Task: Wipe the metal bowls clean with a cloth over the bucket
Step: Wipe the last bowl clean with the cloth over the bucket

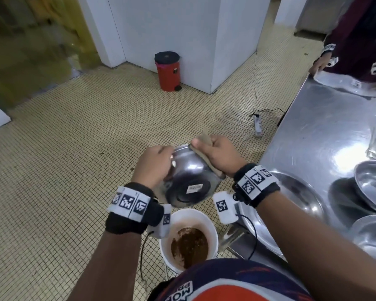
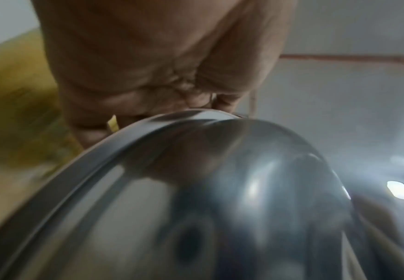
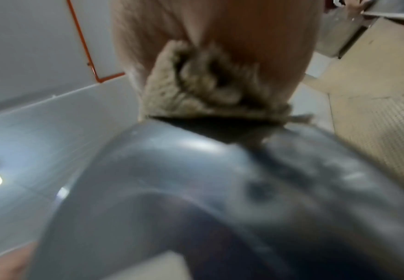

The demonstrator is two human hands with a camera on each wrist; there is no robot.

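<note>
Two hands (image 1: pixel 154 166) (image 1: pixel 220 157) are held around one metal bowl (image 1: pixel 189 179) above the bucket (image 1: pixel 208 222).

The bowl is tilted with its labelled base turned toward the wearer and is gripped at its rim by the curled fingers (image 2: pixel 134 106) of the left hand. A tan cloth (image 3: pixel 205 91) is pinched by the right hand and pressed over the bowl's far rim. More bowls (image 1: pixel 371 187) are seen on the steel surface (image 1: pixel 321 127) at the right.

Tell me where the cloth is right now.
Head view, centre: the cloth is gripped in the right hand, pressed on the bowl above the bucket.
</note>
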